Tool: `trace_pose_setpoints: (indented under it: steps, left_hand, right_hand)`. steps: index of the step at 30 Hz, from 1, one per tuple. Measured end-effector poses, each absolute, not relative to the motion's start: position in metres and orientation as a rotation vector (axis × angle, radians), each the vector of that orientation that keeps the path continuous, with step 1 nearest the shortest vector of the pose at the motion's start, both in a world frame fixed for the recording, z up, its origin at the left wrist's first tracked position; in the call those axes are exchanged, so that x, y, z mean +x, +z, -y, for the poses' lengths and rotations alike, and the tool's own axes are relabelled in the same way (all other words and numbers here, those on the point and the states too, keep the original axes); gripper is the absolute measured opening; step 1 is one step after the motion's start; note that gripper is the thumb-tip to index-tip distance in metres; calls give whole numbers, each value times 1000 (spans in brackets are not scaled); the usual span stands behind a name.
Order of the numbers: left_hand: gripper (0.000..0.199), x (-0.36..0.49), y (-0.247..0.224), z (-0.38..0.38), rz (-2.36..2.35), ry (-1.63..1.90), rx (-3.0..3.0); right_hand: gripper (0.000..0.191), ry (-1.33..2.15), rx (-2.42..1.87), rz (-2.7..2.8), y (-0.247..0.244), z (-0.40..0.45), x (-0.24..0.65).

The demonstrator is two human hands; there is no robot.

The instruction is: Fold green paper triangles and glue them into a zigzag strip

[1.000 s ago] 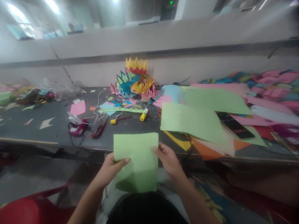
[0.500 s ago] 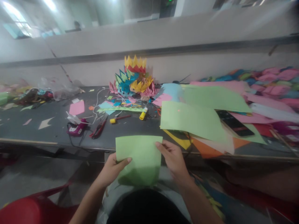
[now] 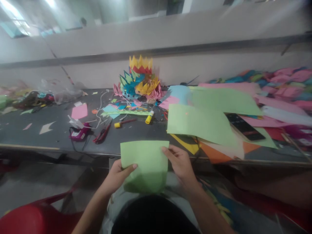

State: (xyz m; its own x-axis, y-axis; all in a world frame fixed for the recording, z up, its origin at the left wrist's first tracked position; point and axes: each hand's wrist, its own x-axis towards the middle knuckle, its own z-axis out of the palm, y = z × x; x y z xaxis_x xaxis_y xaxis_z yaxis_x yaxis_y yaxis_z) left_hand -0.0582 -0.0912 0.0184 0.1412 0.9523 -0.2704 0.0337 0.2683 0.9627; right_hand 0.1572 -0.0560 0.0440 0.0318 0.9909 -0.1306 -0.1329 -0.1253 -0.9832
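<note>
A light green sheet of paper (image 3: 147,165) is held up over my lap, just in front of the table edge. My left hand (image 3: 119,175) pinches its left side, thumb on the face and fingers hidden behind. At the upper right side, my right hand (image 3: 179,162) grips the same sheet between thumb and curled fingers. The sheet's lower part curves and lies in shadow. Larger green paper (image 3: 200,125) rests on the table beyond my right hand, with a dark phone (image 3: 243,126) lying on its right part.
On the dark table (image 3: 46,139) lie red-handled pliers (image 3: 102,132), a purple device (image 3: 80,131), a yellow-headed tool (image 3: 118,124), a yellow tube (image 3: 149,118) and paper scraps. Paper crowns (image 3: 140,81) are piled at the back. A red chair (image 3: 26,217) stands at lower left.
Both hands keep the same hold on the green sheet, which has barely moved. The whole view has shifted very slightly.
</note>
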Motion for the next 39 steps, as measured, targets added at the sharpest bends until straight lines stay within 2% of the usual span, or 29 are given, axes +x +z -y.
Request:
trace_pose_setpoints:
  steps: [7,13,18,21,25,31,39]
  left_hand:
    - [37,-60,15,92,-1243,904,1087]
    - [45,-59,19,91,-1248,865,1075]
    - [60,-60,69,77,-1536,1247,1587]
    - [40,-51,106,69,-1478,1120,1956]
    - [22,-32,129,63,-1284,913,2051]
    - [22,-30,123,59,-1303,988,1901]
    - [28,-65,114,54,-1586,1270,1444]
  right_hand:
    - [33,1320,-1229,1020,41,56,156]
    - [35,1296,-1252,1074,44,56,157]
    - [30,1233,-1244,1468,69,52,158]
    - [25,1122,-1205,1774,89,48,155]
    - [21,969,-1149,2014,108,46,148]
    - [21,1020,-1163,1970,112,50,158]
    - [21,1134,-1430,1652,84,55,208]
